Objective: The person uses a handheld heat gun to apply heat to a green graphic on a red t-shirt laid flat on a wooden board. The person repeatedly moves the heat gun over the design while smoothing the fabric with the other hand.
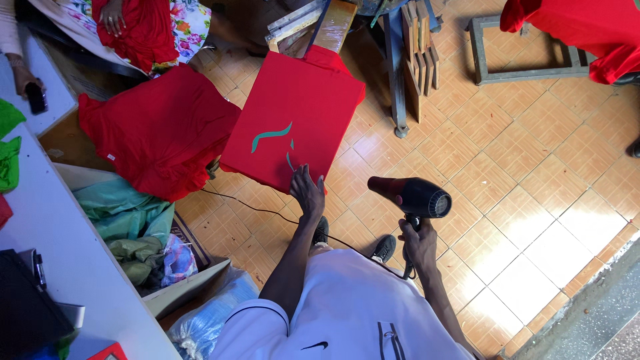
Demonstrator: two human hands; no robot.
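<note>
- Red shirt [297,120], smooth cloth stretched flat on a board at centre frame, bears a teal print [272,135] that may be wet.
- Left hand [307,191], fingers spread, presses its lower edge; sliding up could smear the print.
- Right hand [420,245] wraps the glossy black dryer [415,195] handle; held too close, heat might scorch cloth.
- Thin cord [257,210] crosses the tiles near the feet, a trip risk.

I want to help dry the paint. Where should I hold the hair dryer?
Probably by its handle, coming from below. The black hair dryer has a fat barrel on top and a slim handle hanging down with the cord under it. The right hand is wrapped around that handle, while the left hand rests on the red shirt.
</note>
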